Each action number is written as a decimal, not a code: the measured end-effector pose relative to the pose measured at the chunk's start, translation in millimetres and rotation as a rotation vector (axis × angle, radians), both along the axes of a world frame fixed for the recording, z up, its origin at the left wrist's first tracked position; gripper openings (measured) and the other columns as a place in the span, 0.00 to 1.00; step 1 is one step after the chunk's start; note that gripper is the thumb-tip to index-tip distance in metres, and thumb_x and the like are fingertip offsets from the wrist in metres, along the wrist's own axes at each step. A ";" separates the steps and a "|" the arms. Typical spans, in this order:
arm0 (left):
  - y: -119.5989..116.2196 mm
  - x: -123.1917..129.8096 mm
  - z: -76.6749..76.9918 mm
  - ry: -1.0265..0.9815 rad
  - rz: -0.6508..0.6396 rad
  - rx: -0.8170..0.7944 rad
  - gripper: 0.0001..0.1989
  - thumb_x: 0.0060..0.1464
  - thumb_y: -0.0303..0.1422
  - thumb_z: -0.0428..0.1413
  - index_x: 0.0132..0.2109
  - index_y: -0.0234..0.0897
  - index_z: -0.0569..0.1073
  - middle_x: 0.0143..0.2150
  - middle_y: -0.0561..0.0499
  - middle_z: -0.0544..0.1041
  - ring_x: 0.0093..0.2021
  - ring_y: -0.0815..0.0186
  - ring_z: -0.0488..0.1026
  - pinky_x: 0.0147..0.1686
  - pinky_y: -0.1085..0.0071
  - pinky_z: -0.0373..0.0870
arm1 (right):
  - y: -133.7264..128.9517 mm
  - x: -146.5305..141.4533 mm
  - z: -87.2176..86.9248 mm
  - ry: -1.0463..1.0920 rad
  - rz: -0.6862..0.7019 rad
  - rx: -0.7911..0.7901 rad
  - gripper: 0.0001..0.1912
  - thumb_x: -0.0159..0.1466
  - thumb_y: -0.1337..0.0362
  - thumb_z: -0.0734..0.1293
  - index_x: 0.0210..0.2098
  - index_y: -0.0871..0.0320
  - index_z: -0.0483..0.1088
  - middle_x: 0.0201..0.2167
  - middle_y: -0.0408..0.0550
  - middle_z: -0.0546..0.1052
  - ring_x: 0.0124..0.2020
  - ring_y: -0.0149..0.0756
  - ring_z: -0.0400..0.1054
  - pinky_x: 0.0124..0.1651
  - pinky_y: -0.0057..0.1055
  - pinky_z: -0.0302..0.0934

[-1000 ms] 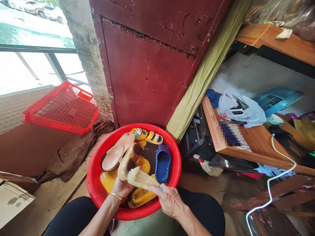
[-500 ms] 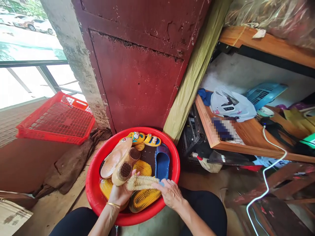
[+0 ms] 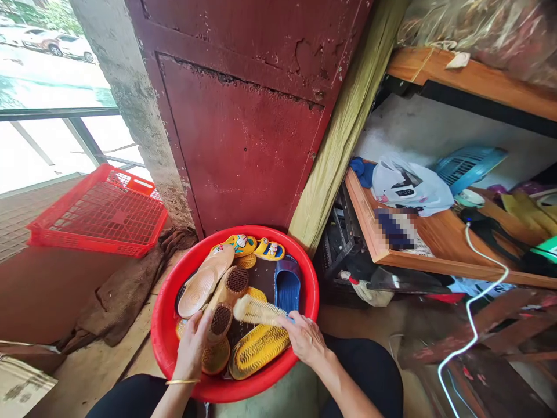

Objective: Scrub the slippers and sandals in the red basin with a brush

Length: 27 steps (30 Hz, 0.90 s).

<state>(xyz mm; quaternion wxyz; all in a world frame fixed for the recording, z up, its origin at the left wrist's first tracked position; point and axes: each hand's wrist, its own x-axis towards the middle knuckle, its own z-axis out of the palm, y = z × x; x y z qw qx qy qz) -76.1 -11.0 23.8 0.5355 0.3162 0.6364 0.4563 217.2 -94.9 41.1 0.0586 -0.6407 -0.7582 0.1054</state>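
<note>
At eight o'clock over the red basin [image 3: 159, 331], the left hand [image 3: 190, 343] has its fingers wrapped on the near left side of the tan shoe [image 3: 221, 320]; how firmly, I cannot tell. That one-sided hold could let a wet shoe twist or slide. At four o'clock, the right hand [image 3: 307, 339] clenches the handle of the pale-bristled brush [image 3: 256, 310], whose head is right beside the sole; a stroke skidding off the edge may splash or knock the yellow sole [image 3: 263, 348] at five o'clock.

The shoe lies just toward eleven o'clock from the basin's middle, sole up and slanting: smooth tan, with two dark brown, cross-hatched patches, the nearer rounded. Beyond it, the blue slipper [image 3: 287, 287] sits at two o'clock.
</note>
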 end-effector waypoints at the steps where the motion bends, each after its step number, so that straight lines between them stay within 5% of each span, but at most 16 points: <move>1: 0.7 1.3 -0.3 0.048 -0.015 -0.002 0.35 0.50 0.49 0.62 0.61 0.35 0.68 0.64 0.39 0.71 0.65 0.46 0.67 0.62 0.54 0.67 | 4.3 1.0 2.6 0.016 -0.027 -0.015 0.29 0.71 0.68 0.55 0.68 0.40 0.59 0.49 0.47 0.75 0.42 0.37 0.72 0.44 0.28 0.62; 5: 3.3 14.2 -8.8 0.001 -0.104 0.033 0.46 0.48 0.47 0.64 0.68 0.34 0.58 0.66 0.36 0.68 0.66 0.47 0.67 0.65 0.56 0.64 | 27.2 -13.5 5.3 -0.007 -0.170 -0.093 0.32 0.70 0.73 0.53 0.72 0.48 0.53 0.49 0.52 0.77 0.44 0.39 0.74 0.45 0.29 0.64; 11: 12.6 20.9 -32.7 0.120 -0.253 0.162 0.50 0.44 0.48 0.66 0.69 0.37 0.57 0.71 0.36 0.63 0.72 0.44 0.57 0.70 0.50 0.51 | 64.3 -59.2 -2.6 -0.110 -0.236 -0.185 0.35 0.65 0.78 0.55 0.71 0.59 0.57 0.51 0.65 0.77 0.48 0.46 0.75 0.51 0.38 0.65; 16: 14.9 22.2 -41.8 0.070 -0.254 0.187 0.50 0.48 0.45 0.62 0.73 0.34 0.50 0.74 0.37 0.57 0.74 0.50 0.52 0.71 0.57 0.50 | 71.7 -58.3 5.7 -0.073 -0.219 -0.145 0.32 0.67 0.74 0.56 0.70 0.56 0.59 0.48 0.59 0.79 0.50 0.44 0.74 0.53 0.35 0.65; 23: 10.0 26.0 -40.0 0.255 -0.327 0.258 0.41 0.52 0.46 0.57 0.70 0.39 0.56 0.68 0.40 0.68 0.66 0.49 0.68 0.65 0.54 0.62 | 23.8 -68.8 -21.2 -0.003 -0.038 -0.046 0.35 0.69 0.71 0.56 0.73 0.43 0.52 0.49 0.54 0.78 0.42 0.44 0.76 0.45 0.35 0.69; 27: 1.7 27.1 -33.3 0.437 -0.471 0.284 0.38 0.56 0.47 0.53 0.70 0.39 0.56 0.61 0.38 0.77 0.56 0.47 0.77 0.57 0.53 0.69 | 54.2 -69.9 -17.2 -0.036 -0.152 0.007 0.37 0.66 0.76 0.54 0.71 0.46 0.57 0.58 0.60 0.74 0.46 0.49 0.76 0.48 0.43 0.69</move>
